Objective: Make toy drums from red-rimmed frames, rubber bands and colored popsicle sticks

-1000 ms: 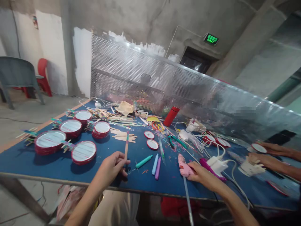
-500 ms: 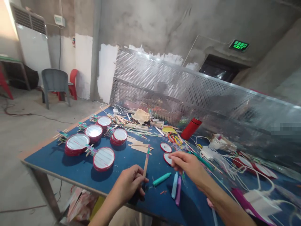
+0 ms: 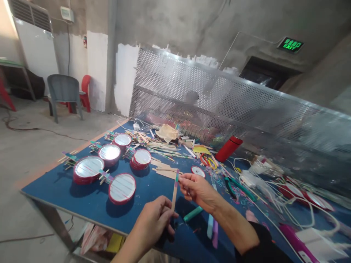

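Note:
My left hand [image 3: 157, 221] is closed around the lower end of a flat wooden craft stick [image 3: 174, 195], which stands nearly upright with purple and teal colouring at its top. Beside that coloured end is my right hand [image 3: 201, 191], its fingers pinched together; whether they grip the stick or something small is hidden. Below the right hand lie a teal marker [image 3: 192, 214], a light blue marker [image 3: 210, 227] and a purple marker [image 3: 215, 235]. A small red-rimmed white disc [image 3: 197, 171] sits just behind the right hand.
Several red-rimmed round pieces with stick necks [image 3: 122, 188] stand on the blue table [image 3: 90, 204] at left. Loose craft sticks [image 3: 164, 148] lie farther back. A red bottle [image 3: 229, 149], pliers [image 3: 241, 190] and white cables [image 3: 290, 210] are at right. A perforated metal panel [image 3: 219, 98] borders the back.
My right hand has moved left from the small discs to the stick's coloured end. My left hand keeps the stick almost in place. The view has shifted slightly.

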Action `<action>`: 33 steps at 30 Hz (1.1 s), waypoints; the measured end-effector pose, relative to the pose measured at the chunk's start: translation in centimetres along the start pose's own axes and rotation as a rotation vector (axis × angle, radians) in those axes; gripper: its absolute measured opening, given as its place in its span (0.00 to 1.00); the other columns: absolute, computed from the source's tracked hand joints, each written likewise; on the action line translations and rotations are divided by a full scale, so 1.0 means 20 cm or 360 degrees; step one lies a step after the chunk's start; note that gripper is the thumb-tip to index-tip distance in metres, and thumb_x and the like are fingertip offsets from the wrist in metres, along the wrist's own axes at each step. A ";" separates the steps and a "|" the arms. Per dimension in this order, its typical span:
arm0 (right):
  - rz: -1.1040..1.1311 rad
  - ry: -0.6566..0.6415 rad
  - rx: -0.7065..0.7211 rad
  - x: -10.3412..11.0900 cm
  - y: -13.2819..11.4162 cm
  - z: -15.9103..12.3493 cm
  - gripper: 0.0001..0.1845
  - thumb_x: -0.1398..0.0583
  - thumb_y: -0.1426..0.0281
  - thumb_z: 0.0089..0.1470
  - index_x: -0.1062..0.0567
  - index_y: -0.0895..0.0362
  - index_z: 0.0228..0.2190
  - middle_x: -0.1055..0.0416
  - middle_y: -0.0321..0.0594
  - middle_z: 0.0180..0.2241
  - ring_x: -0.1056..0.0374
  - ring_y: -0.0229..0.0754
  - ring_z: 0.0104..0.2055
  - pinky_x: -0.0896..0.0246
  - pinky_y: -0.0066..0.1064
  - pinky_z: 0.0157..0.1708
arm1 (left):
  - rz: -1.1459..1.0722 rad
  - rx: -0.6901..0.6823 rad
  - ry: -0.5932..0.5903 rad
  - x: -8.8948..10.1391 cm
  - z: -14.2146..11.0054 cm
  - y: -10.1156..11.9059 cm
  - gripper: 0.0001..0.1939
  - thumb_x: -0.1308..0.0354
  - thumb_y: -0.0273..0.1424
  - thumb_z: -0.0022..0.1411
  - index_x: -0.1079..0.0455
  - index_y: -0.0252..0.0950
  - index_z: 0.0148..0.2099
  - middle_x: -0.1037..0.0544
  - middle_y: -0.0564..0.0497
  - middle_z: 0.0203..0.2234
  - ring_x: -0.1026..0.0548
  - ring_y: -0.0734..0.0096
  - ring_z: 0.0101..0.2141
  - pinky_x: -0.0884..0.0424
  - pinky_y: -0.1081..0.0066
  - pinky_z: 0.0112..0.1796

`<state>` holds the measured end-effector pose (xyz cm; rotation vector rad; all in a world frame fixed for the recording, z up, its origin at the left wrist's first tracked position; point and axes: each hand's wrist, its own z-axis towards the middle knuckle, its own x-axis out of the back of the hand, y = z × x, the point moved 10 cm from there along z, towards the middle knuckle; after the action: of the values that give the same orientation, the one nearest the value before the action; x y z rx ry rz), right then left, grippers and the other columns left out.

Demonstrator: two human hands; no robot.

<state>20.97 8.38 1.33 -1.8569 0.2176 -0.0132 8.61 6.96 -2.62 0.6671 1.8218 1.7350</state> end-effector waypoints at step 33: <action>-0.0066 0.0011 0.0088 -0.03 -0.03 -0.03 0.18 0.28 0.60 0.36 0.28 0.59 0.21 0.37 0.30 0.17 0.49 0.27 0.18 0.65 0.21 0.14 | -0.0027 0.0064 -0.0147 -0.02 -0.01 0.02 0.10 0.46 0.29 0.57 0.34 0.36 0.43 0.21 0.55 0.24 0.21 0.71 0.19 0.30 0.77 0.22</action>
<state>20.40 8.10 2.11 -1.8066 0.1817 -0.0539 8.88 6.57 -2.22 0.7336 1.7983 1.6328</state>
